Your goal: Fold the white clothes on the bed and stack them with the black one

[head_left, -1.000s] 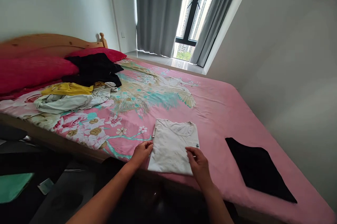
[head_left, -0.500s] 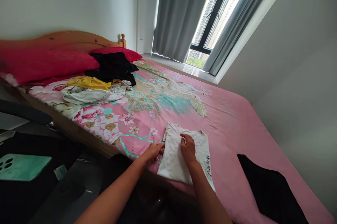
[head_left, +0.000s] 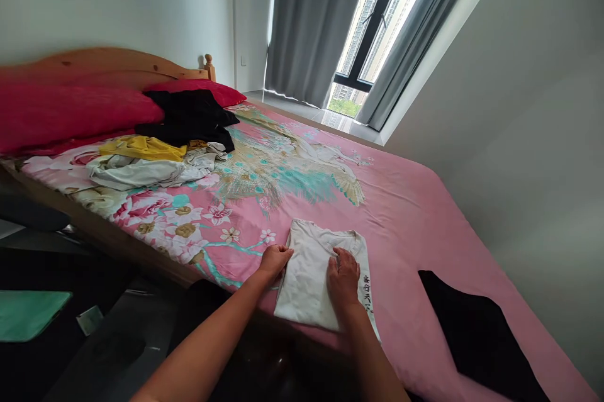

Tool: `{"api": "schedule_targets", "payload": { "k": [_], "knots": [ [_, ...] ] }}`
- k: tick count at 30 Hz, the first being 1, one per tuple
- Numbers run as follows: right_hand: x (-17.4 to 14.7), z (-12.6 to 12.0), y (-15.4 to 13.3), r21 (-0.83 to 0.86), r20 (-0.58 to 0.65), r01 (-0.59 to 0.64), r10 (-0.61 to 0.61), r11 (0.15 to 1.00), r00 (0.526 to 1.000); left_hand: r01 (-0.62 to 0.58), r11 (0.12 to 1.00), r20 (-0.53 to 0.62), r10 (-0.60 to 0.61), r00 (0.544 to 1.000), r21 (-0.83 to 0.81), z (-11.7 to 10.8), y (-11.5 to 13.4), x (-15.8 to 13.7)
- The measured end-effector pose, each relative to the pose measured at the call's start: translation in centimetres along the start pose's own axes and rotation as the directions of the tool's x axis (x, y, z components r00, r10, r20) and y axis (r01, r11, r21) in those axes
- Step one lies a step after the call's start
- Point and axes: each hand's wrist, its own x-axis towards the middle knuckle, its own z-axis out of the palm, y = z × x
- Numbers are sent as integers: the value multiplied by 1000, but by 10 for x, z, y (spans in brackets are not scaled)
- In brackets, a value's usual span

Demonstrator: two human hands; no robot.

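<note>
A white T-shirt, folded into a rough rectangle, lies near the front edge of the bed. Dark characters run down its right side, and its neckline is at the top right. My left hand pinches the shirt's left edge between thumb and fingers. Flat on the shirt's front, right of its middle, rests my right hand, its fingers extended and covering part of the cloth.
The bed has a pink patterned sheet. A black folded garment lies to the right. Black clothing, a yellow garment and white cloth are heaped by the red pillows. A green phone is at lower left.
My right hand has shifted slightly down and flattened on the shirt. My left hand has moved a little up along the left edge. The view has turned slightly right.
</note>
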Motion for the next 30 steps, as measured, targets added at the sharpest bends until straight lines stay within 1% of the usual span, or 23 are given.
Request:
{"api": "schedule_targets", "payload": {
  "k": [2, 5, 8, 10, 11, 13, 14, 16, 18, 20, 21, 23, 25, 26, 27, 28, 30],
  "knots": [
    [0, 1, 4, -27, 20, -23, 23, 999, 1000, -2, 1000, -34, 2, 999, -2, 0, 0, 2],
    [-1, 4, 12, -80, 41, 9, -6, 997, 999, -10, 1000, -43, 9, 999, -11, 1, 2, 5],
    [-3, 6, 15, -115, 13, 49, -48, 992, 999, -25, 999, -58, 24, 998, -27, 3, 2, 6],
    [-4, 5, 14, -127, 3, 53, -53, 991, 999, -30, 998, -62, 27, 998, -47, 4, 1, 5],
    [-5, 4, 11, -130, -5, 41, -42, 991, 999, -26, 998, -48, 23, 999, -57, 3, -1, 4],
    [-5, 1, 3, -117, -31, 12, -16, 993, 999, -6, 997, 19, 8, 1000, -76, -1, -4, -1],
    [-6, 0, -3, -92, -41, 17, -20, 996, 999, 5, 996, 68, 0, 998, -84, -3, -5, -3],
    [-5, 1, -19, 10, -39, 69, -68, 998, 997, 18, 995, 170, -1, 985, -98, -10, -8, -9],
    [-1, 4, -39, 132, 16, 117, -120, 984, 993, 12, 994, 248, 15, 969, -109, -16, -11, -15],
    [4, 11, -62, 172, 122, 88, -110, 981, 986, -7, 993, 291, 41, 956, -118, -20, -14, -20],
    [8, 15, -72, 143, 184, 59, -85, 988, 979, -15, 992, 302, 52, 952, -122, -20, -17, -21],
    [18, 23, -88, 20, 294, 18, -23, 1000, 956, -49, 991, 313, 86, 946, -124, -20, -21, -24],
    [28, 30, -96, -114, 364, 5, 37, 993, 931, -111, 987, 321, 143, 936, -117, -19, -26, -26],
    [32, 33, -97, -160, 387, 2, 61, 987, 920, -148, 983, 322, 175, 931, -108, -19, -28, -26],
    [35, 36, -96, -180, 402, -4, 77, 984, 912, -204, 976, 299, 219, 929, -81, -19, -30, -26],
    [38, 38, -93, -170, 402, -14, 83, 985, 912, -269, 962, 245, 270, 931, -39, -19, -31, -25],
    [39, 40, -84, -63, 365, -52, 72, 997, 928, -382, 922, 82, 377, 923, 67, -20, -32, -23]
  ]
}}
